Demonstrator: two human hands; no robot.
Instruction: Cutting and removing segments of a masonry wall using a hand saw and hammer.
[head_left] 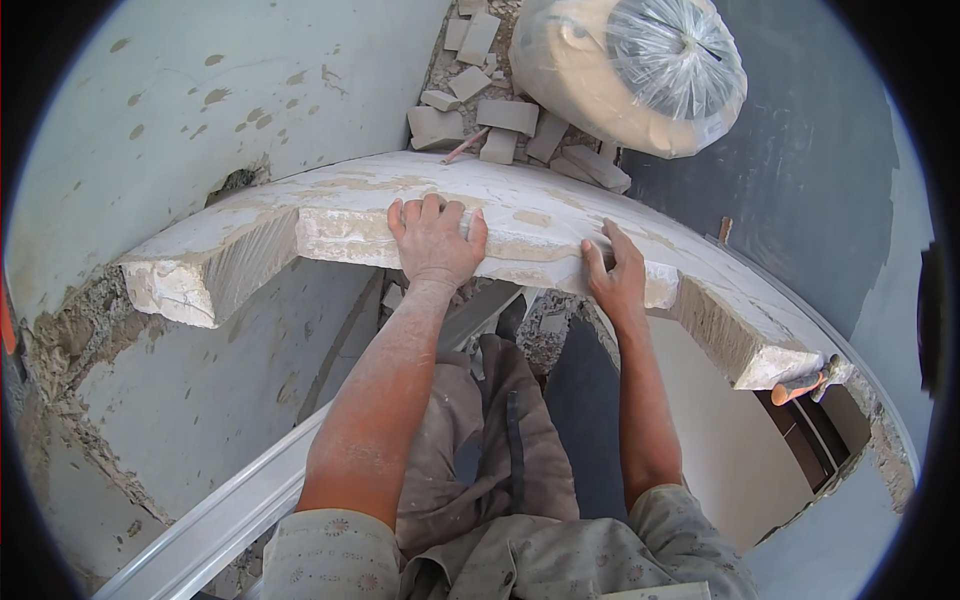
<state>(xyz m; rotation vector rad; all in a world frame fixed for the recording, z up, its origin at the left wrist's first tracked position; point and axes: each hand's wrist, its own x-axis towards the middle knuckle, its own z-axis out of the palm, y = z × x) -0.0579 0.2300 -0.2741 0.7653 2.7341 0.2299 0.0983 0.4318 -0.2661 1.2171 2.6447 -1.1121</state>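
Note:
A white, plaster-smeared block ledge [530, 243] spans the wall opening in front of me, its middle set back between two thick end pieces. My left hand [437, 243] is on the ledge's near edge, dusty fingers bent over the top and thumb apart to the right. Farther right, my right hand [617, 268] rests against the same edge with its fingers stretched out and its thumb apart; no separate thing shows in it. An orange-handled tool [800, 387] lies at the ledge's right end, its kind unclear.
Grey broken blocks [508, 117] and a thin reddish stick [464, 146] lie beyond the ledge. Beside them stands a large clear plastic bag [630, 70] with beige contents. A metal rail [215, 505] slants at lower left. Rough broken masonry [75, 370] borders the left wall.

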